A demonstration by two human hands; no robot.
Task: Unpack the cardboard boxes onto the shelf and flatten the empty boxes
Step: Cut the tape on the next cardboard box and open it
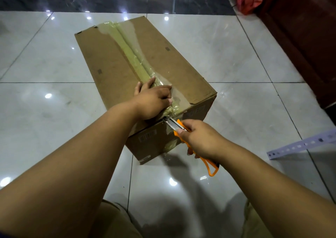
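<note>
Still opening: box [145, 77] sits sealed mid-frame on the floor [236, 55], left hand [151, 103] pressing flat on the tape [131, 52], right hand [198, 137] clenched on the knife [183, 130] at the near edge; next, probably slice up the seam, away from those fingers.

— What is the box [127, 59] made of?
— Matt brown cardboard, sealed along its seam with glossy, wrinkled yellowish tape [132, 55].
— And the cutter [192, 145]?
— Smooth orange plastic body with a shiny metal blade.
— The floor [227, 55]?
— Polished pale tiles, mirror-glossy, with a dark glossy band beyond.
</note>
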